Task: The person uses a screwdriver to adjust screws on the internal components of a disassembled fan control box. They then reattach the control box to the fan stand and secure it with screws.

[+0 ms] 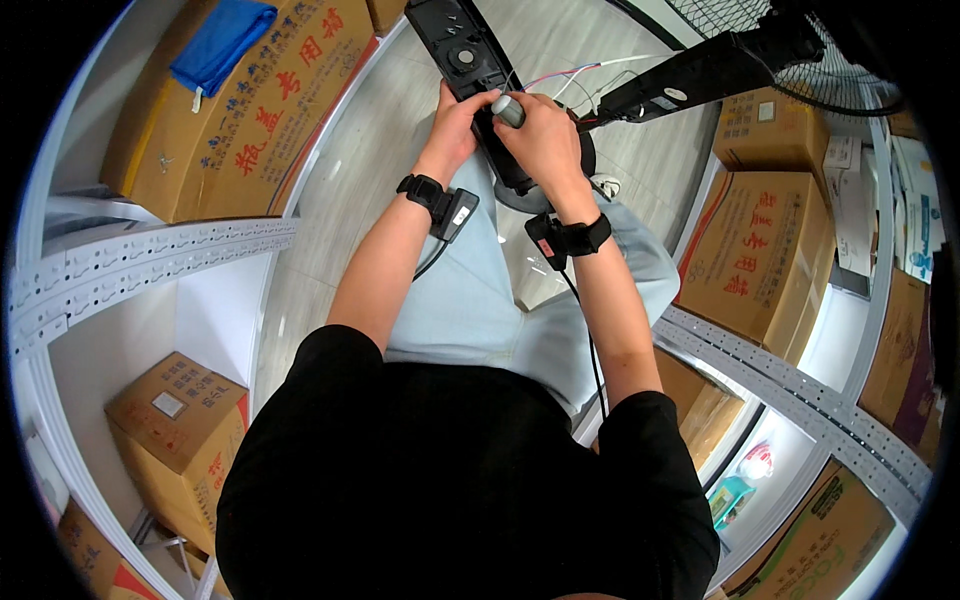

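Observation:
A long black plastic housing (462,58) with a round central hole and small loose parts on it lies lengthwise between my legs. My left hand (455,130) is closed on its left edge. My right hand (540,135) is wrapped round a grey tool handle (508,111) over the housing's lower half; the tool's tip is hidden. Thin white, red and blue wires (560,75) run toward a black column (680,80) with a wire fan guard (720,22) at its top. A dark round base (520,203) shows beneath the housing.
Metal shelving (150,270) surrounds me on both sides, holding cardboard boxes (750,255) and a folded blue cloth (220,40). The pale floor (370,120) runs between the shelves, and a black cable (590,350) hangs from the device on my right wrist.

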Demonstrator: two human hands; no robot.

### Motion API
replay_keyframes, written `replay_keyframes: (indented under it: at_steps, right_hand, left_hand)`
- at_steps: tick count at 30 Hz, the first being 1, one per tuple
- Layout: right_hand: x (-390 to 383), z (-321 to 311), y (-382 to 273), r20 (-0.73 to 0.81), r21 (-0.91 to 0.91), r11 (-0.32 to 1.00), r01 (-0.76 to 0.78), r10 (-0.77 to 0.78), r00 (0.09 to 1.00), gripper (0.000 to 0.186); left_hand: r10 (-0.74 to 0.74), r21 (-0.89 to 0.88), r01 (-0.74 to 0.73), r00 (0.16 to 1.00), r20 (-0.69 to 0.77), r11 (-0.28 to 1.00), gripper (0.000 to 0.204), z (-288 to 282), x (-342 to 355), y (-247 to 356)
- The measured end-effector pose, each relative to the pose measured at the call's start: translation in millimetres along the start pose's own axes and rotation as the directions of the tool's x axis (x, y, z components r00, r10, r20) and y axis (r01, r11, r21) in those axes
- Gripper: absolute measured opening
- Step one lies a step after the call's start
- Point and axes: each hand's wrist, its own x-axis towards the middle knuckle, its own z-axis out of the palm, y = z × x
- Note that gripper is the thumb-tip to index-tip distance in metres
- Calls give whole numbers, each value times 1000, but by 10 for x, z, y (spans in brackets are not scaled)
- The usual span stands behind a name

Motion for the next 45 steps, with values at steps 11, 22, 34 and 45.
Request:
replay_keyframes:
  at_steps: [11, 22, 34, 45]
  right_hand:
    - [-19, -69, 129, 187, 799, 529, -288, 237, 953, 32]
    - [-145, -188, 248, 150, 964, 174, -199, 259, 954, 39]
    - [-183, -165, 530, 88, 916, 329, -228, 391, 916, 31]
    - [-75, -87, 667, 50, 839, 469, -277, 440, 896, 22]
  left_hand:
    - [-6, -12, 7, 999, 54, 1000, 56, -17, 25, -9]
    - [-2, -57, 4, 999, 41, 998, 54, -24, 28, -8]
    - [-9, -74, 14, 998, 62, 997, 56, -13, 11, 9]
    - [-59, -61, 65, 993, 101, 996, 57, -8, 14, -17]
